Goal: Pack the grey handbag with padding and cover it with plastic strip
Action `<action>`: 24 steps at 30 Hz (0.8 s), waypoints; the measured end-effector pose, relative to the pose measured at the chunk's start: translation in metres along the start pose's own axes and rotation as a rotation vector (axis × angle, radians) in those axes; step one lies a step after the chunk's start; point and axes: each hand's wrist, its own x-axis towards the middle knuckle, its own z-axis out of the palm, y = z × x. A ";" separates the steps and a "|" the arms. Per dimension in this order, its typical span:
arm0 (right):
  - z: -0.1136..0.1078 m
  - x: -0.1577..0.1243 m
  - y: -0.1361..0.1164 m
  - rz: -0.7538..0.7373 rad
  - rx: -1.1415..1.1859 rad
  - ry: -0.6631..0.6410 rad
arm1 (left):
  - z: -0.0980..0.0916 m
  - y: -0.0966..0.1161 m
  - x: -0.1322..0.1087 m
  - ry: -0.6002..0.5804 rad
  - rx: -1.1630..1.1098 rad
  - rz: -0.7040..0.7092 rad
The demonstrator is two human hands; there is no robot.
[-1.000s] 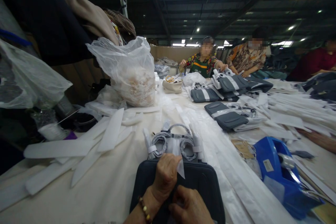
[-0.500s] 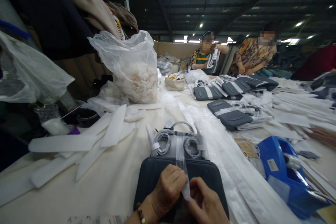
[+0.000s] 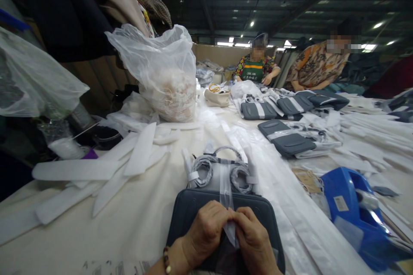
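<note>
A dark blue-grey bag (image 3: 187,210) lies flat before me, its wrapped handles and coiled straps (image 3: 202,171) folded out at the far side. Down its middle runs a translucent plastic strip (image 3: 226,189). My left hand (image 3: 206,227), with a beaded bracelet at the wrist, pinches the strip above the bag. Close against it, my right hand (image 3: 253,236) is closed on the same strip, the fingertips of both meeting. The strip's loose end (image 3: 230,233) hangs between the hands.
White foam pieces (image 3: 77,169) lie left, near a large plastic sack (image 3: 167,77). A blue tape dispenser (image 3: 348,197) stands right. Several strapped bags (image 3: 285,137) lie beyond it. Two co-workers (image 3: 254,71) are across the table. White sheeting (image 3: 290,223) runs beside my bag.
My right hand has risen to meet the left, and its fingers have closed on the strip. The far co-worker has lowered the white-wrapped item held up earlier. The view has shifted slightly.
</note>
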 end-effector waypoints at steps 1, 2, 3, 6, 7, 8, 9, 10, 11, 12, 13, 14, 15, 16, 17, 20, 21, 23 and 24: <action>0.000 -0.001 0.002 0.017 -0.005 -0.016 | -0.003 0.000 -0.002 -0.010 0.003 -0.016; 0.000 -0.002 0.003 0.030 -0.007 -0.033 | -0.007 -0.001 -0.004 -0.006 0.029 -0.031; 0.001 -0.003 0.005 0.039 -0.005 -0.053 | -0.010 -0.002 -0.006 0.006 0.076 -0.046; 0.001 -0.005 0.007 0.020 0.017 -0.089 | -0.016 -0.006 -0.012 0.004 0.206 -0.086; 0.002 -0.005 0.007 0.007 0.026 -0.098 | -0.017 -0.007 -0.013 -0.018 0.211 -0.091; 0.002 -0.006 0.006 -0.004 0.033 -0.108 | -0.017 -0.009 -0.013 -0.038 0.201 -0.091; 0.002 -0.006 0.006 -0.014 0.038 -0.119 | -0.016 -0.010 -0.014 -0.052 0.191 -0.086; 0.003 -0.006 0.004 -0.021 0.042 -0.136 | -0.016 -0.012 -0.014 -0.062 0.183 -0.080; 0.003 -0.006 0.003 -0.023 0.046 -0.158 | -0.015 -0.013 -0.014 -0.067 0.180 -0.074; 0.002 -0.006 0.002 -0.022 0.051 -0.181 | -0.014 -0.014 -0.014 -0.074 0.181 -0.067; 0.002 -0.006 0.000 -0.019 0.057 -0.201 | -0.014 -0.014 -0.014 -0.084 0.183 -0.056; 0.001 -0.005 -0.002 -0.017 0.066 -0.222 | -0.014 -0.014 -0.014 -0.096 0.186 -0.041; 0.000 -0.005 -0.003 -0.018 0.076 -0.232 | -0.014 -0.014 -0.014 -0.112 0.187 -0.026; -0.001 -0.005 -0.005 -0.024 0.087 -0.235 | -0.014 -0.014 -0.015 -0.131 0.189 -0.014; -0.002 -0.004 -0.006 -0.037 0.097 -0.232 | -0.014 -0.014 -0.015 -0.152 0.188 -0.008; -0.005 -0.005 -0.008 -0.071 0.116 -0.232 | -0.014 -0.014 -0.016 -0.202 0.182 -0.017; -0.005 -0.005 -0.008 -0.078 0.122 -0.242 | -0.014 -0.014 -0.016 -0.209 0.177 -0.020; -0.006 -0.007 -0.007 -0.092 0.135 -0.272 | -0.014 -0.015 -0.017 -0.201 0.160 -0.018; -0.006 -0.007 -0.007 -0.098 0.143 -0.292 | -0.014 -0.015 -0.017 -0.187 0.146 -0.017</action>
